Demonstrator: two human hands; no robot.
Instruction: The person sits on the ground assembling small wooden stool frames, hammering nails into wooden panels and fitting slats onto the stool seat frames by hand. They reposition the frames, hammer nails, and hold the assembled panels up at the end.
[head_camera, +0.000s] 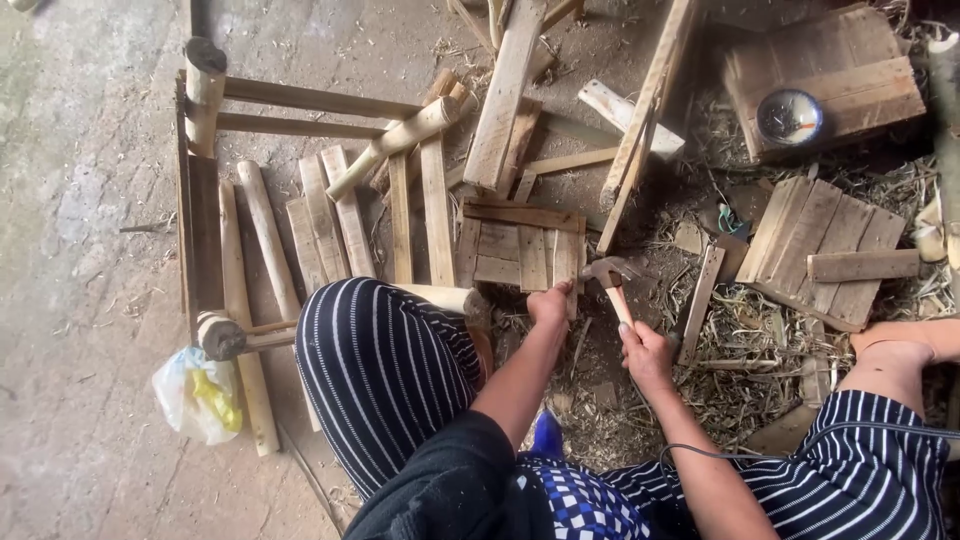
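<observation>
My right hand (647, 352) is wrapped tight around the wooden handle of a claw hammer (611, 276), whose metal head sits at about eleven o'clock from my fist, just beside the lower right corner of a small slatted wooden panel (520, 245). My left hand (550, 305) is closed on the bottom edge of that panel, fingers curled down against the wood; I cannot tell whether they pinch anything small there. The panel lies flat on the dirt floor at twelve o'clock from my hands, among loose wooden slats (420, 215). At nine o'clock, beyond my striped knee (385, 370), lies a rough chair frame (215, 200) of round poles, with a plastic bag (198, 392) near its lower end. At two o'clock, well apart, a small bowl (789, 117) rests on a wooden board (830, 75).
</observation>
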